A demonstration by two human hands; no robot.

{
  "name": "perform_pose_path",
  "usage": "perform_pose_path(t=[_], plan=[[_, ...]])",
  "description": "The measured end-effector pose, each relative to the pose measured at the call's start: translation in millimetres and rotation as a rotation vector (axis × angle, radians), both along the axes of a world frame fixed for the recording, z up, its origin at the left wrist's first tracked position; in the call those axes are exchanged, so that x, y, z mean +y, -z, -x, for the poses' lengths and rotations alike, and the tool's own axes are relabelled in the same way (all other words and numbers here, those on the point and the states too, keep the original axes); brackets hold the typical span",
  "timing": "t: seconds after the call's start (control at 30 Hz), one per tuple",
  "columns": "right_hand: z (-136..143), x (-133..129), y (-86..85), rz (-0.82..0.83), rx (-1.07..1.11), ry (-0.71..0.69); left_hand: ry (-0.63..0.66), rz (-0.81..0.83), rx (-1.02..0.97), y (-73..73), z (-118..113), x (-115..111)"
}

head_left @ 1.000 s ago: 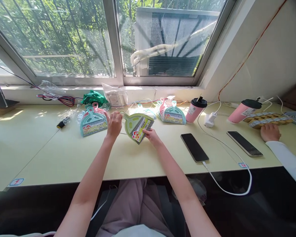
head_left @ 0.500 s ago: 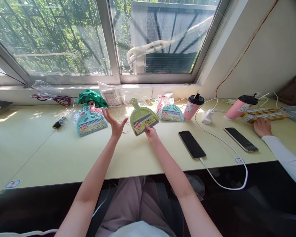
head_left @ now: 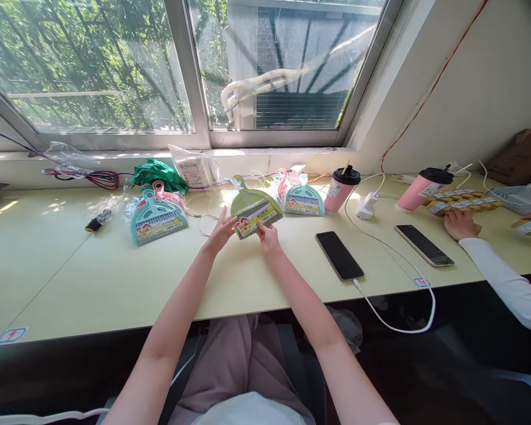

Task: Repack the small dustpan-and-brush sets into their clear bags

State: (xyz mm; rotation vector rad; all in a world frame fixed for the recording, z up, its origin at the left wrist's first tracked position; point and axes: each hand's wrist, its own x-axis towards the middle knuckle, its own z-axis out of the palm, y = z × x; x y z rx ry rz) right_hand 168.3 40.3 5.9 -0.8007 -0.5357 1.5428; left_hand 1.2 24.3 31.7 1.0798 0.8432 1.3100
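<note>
In front of me is a green mini dustpan and brush set (head_left: 255, 213), tilted, its yellow printed label facing me. My right hand (head_left: 269, 237) pinches its lower edge, thumb on the front and fingers behind. At the lower left edge my left hand (head_left: 221, 231) has its thumb side against the set; some of its fingers are hidden behind. To the left lies a stack of blue and pink dustpan sets (head_left: 159, 221). Right of the green set, a light blue dustpan set (head_left: 304, 199) rests by a pink one (head_left: 281, 182).
Two pink cups (head_left: 340, 192) with black lids, a white charger (head_left: 367, 205) and two phones (head_left: 340, 255) are on the right. A co-worker's hand (head_left: 460, 224) rests by yellow packs (head_left: 469, 202). A screwdriver (head_left: 98, 221) and green plastic bag (head_left: 159, 173) lie left.
My left hand has moved right and down from an open, spread pose to the left edge of the green set. My right hand keeps its hold. A yellow pack now shows at the far right.
</note>
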Motion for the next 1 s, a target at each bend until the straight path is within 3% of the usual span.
perform_pose_path(t=[0.2, 0.5, 0.67, 0.8, 1.0], plan=[[-2.4, -0.6, -3.0, -0.017, 0.055, 0.048, 0.07, -0.024, -0.034, 13.4, -10.3, 4.1], [-10.4, 1.3, -9.2, 0.012, 0.066, 0.08, 0.005, -0.028, -0.022, 20.6, -17.4, 3.4], [-6.8, -0.5, -8.8, -0.067, 0.054, 0.017, -0.094, 0.013, -0.057, 22.2, -34.6, 1.7], [-7.4, -1.0, -11.0, -0.048, 0.04, 0.051, -0.147, -0.011, -0.027, 25.5, -46.7, -2.5], [-12.5, -2.0, -16.7, -0.016, 0.086, 0.019, -0.233, -0.08, 0.063, 22.3, -49.0, -7.1]])
